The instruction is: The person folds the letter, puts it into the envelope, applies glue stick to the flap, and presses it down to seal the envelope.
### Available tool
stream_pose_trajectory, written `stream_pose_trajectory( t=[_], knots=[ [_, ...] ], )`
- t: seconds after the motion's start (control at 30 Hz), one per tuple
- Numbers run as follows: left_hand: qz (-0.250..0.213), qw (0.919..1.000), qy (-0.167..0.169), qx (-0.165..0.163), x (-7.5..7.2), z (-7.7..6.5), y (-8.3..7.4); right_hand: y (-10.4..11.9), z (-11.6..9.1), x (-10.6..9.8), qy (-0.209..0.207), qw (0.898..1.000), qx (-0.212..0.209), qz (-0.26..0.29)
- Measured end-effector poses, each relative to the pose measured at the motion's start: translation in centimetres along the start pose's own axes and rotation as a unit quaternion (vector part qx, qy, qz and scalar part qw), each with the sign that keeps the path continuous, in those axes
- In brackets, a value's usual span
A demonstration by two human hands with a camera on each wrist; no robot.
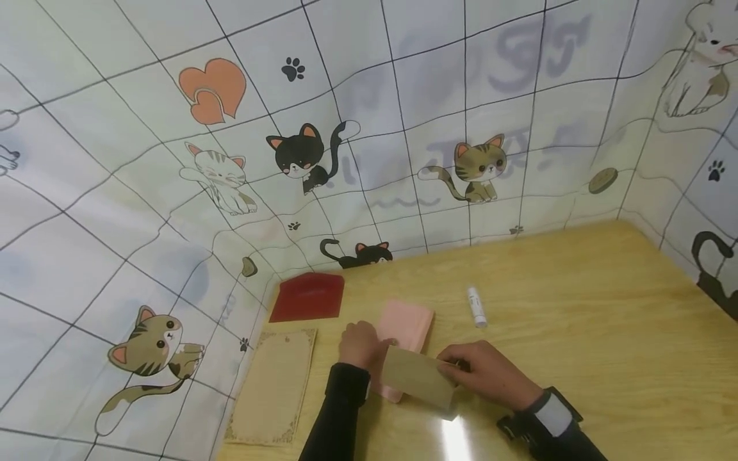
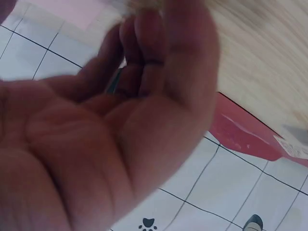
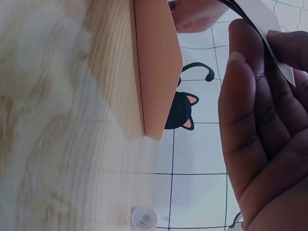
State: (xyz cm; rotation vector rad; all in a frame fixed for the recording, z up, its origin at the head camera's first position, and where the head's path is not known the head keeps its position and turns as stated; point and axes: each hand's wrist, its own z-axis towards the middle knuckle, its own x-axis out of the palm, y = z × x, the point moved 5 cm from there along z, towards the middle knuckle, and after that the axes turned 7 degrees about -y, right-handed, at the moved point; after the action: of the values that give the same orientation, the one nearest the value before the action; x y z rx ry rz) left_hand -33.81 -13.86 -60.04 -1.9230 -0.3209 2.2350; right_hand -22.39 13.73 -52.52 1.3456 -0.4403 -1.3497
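In the head view, my right hand (image 1: 484,371) pinches the right edge of a tan card (image 1: 418,379), held tilted over the table. The right wrist view shows the card's pale face (image 3: 262,17) between thumb and fingers. My left hand (image 1: 360,346) is at the left edge of a flat pink paper piece (image 1: 406,320), which looks like an envelope. Its fingertips lie close to the card's upper left corner. Bent fingers (image 2: 144,43) fill the left wrist view, but their tips run out of the frame, so I cannot tell what they hold.
A white glue stick (image 1: 476,307) lies behind my right hand. At the back left is a red envelope (image 1: 308,298), with a bordered sheet of letter paper (image 1: 273,384) in front of it. Cat-patterned cloth (image 1: 380,160) hangs behind and left of the wooden table (image 1: 582,320).
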Motion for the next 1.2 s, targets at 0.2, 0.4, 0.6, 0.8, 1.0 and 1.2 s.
stream_pose_trajectory(
  t=[0.2,0.4,0.6,0.8,1.0,1.2],
  knots=[
    [-0.005,0.9998,-0.001,0.017,1.7,0.7,0.5,0.1,-0.2,0.2,0.001,1.0,-0.009,-0.006],
    [-0.157,0.9799,0.115,0.044,-1.3,-1.0,0.5,1.4,0.1,1.3,0.026,0.999,-0.028,0.01],
    [-0.449,0.8741,0.183,0.021,-5.7,-3.9,-1.8,3.8,0.4,2.9,0.031,0.993,-0.029,0.113],
    [-0.597,0.7755,0.206,-0.009,-6.0,-5.9,-2.8,2.9,1.8,1.5,-0.117,0.988,0.082,0.054],
    [-0.65,0.7167,0.253,0.007,-5.3,-6.8,-3.1,0.8,1.8,-0.8,-0.266,0.934,0.196,0.133],
    [-0.707,0.6479,0.271,0.081,-5.6,-6.4,-3.7,0.0,1.7,-1.1,-0.352,0.882,0.182,0.255]
  ],
)
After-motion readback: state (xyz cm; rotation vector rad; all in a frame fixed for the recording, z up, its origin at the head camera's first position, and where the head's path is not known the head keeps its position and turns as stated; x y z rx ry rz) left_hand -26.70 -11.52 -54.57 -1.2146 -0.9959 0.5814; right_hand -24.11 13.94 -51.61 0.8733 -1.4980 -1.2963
